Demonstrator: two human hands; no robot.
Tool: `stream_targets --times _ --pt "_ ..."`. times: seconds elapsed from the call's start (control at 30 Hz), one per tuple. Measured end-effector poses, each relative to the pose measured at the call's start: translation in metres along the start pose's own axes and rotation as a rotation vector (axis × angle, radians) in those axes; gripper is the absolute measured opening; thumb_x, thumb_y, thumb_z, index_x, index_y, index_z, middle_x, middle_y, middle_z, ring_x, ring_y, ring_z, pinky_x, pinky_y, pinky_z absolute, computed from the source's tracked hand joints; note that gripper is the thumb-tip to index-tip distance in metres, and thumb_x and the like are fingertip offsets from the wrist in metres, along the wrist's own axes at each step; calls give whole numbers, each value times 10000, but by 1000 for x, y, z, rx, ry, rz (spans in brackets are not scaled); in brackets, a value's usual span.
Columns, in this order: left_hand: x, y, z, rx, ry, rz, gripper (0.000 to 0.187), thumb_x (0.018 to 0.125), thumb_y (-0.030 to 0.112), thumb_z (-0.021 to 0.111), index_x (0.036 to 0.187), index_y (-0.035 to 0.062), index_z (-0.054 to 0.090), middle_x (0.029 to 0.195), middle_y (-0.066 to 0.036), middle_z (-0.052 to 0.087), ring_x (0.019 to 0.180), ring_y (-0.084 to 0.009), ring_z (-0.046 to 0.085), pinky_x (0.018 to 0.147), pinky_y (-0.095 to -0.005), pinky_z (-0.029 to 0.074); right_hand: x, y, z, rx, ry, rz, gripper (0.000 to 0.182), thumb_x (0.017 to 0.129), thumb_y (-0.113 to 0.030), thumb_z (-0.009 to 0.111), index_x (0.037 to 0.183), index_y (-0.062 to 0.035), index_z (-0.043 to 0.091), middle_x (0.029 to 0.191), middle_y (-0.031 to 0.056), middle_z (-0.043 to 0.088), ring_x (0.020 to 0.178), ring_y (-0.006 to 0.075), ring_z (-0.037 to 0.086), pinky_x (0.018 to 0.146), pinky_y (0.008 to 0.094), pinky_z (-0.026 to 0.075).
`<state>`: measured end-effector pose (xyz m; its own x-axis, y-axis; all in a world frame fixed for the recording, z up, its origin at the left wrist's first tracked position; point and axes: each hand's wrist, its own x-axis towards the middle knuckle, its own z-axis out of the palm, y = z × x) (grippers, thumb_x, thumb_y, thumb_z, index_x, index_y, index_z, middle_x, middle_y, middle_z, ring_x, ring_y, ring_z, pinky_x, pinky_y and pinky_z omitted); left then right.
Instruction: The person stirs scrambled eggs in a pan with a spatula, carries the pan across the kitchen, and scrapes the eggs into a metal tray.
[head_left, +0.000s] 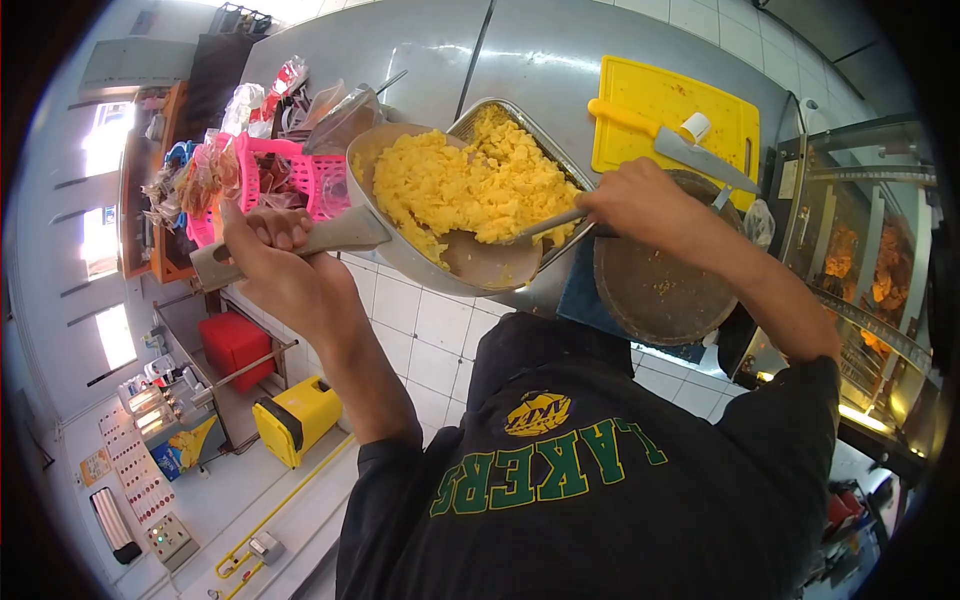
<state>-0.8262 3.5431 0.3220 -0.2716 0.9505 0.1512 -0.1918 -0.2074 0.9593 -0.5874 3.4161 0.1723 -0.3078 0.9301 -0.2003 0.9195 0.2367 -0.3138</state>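
My left hand (pixel 285 255) is wrapped around the long pale handle of a deep frying pan (pixel 495 262). The pan is tilted, and yellow scrambled eggs (pixel 430 185) fill much of it. Beneath its far side is a rectangular metal tray (pixel 563 160), with eggs heaped across both. In my right hand (pixel 640 203) is a grey-handled spatula (pixel 548 226), its tip among the eggs near the bare part of the pan. A wide dark round pan (pixel 665 285) lies below my right forearm.
On the steel counter (pixel 545 50), a yellow cutting board (pixel 680 95) carries a yellow-handled knife (pixel 700 160) and a small white cup (pixel 695 126). A pink basket (pixel 325 185) with plastic bags stands left. To the right is a glass-fronted food cabinet (pixel 865 220).
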Motion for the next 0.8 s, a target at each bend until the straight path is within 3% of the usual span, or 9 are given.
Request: stream_targets --times 0.07,0.13,0.57,0.8 --pt "0 1 -2 6 -9 8 356 931 205 528 642 118 339 581 17 323 540 -82 311 551 -236 325 4 18 4 75 12 33 144 824 -235 613 913 -140 673 733 99 638 759 287 642 679 425 469" --pt "0 2 -3 10 -25 12 357 934 202 523 642 117 335 581 18 320 539 -82 310 553 -238 327 8 32 -1 194 -128 139 170 836 -252 610 943 -137 675 781 106 650 781 301 630 705 424 463" --pt "6 13 -7 24 -42 3 346 955 188 479 657 126 313 562 18 292 515 -88 269 556 -261 317 9 83 14 395 -134 167 241 898 -316 545 986 -128 668 842 101 657 857 284 597 815 431 399" --pt "7 15 -8 39 -40 28 353 958 191 479 652 126 313 558 21 281 504 -87 255 534 -253 302 10 104 42 477 -90 199 272 906 -333 539 1024 -127 670 857 125 656 827 298 602 753 407 437"
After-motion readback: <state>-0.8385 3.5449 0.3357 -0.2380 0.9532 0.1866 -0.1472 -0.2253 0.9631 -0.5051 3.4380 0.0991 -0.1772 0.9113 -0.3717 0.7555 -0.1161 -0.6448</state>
